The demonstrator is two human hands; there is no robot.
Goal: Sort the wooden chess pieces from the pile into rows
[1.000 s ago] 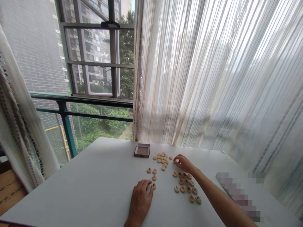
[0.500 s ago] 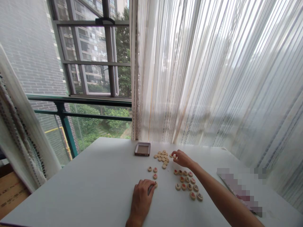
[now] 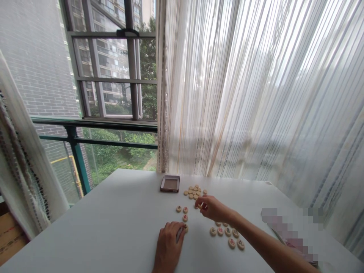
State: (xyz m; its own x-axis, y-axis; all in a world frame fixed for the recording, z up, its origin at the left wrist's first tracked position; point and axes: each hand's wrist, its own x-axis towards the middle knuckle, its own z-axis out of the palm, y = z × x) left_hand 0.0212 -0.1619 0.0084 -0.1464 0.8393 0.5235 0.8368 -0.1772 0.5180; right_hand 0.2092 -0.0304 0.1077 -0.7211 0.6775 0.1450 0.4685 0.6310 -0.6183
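Observation:
Round wooden Chinese chess pieces lie on the white table [image 3: 108, 227]. My left hand [image 3: 170, 242] rests at the near middle, thumb and index finger closed at the edge of a piece with a dark character [image 3: 186, 228]. Just beyond it are a red-marked piece [image 3: 185, 218] and two more in a short row. My right hand [image 3: 212, 207] reaches in from the right, its fingertips pinching a pale piece [image 3: 200, 206] at the near side of a cluster of blank-faced pieces [image 3: 194, 190]. Its forearm covers part of the group of marked pieces [image 3: 220, 231] on the right.
A shallow open box [image 3: 170, 183] stands at the table's far edge, left of the cluster. At the right lies a flat, pixelated object [image 3: 290, 237]. A sheer striped curtain [image 3: 227, 113] hangs behind the table, with a green railing [image 3: 113, 142] and an open window at the left.
My right hand has moved left and nearer, from the cluster's right side to its near side. My left hand stays at the same piece. The view has tilted slightly upward.

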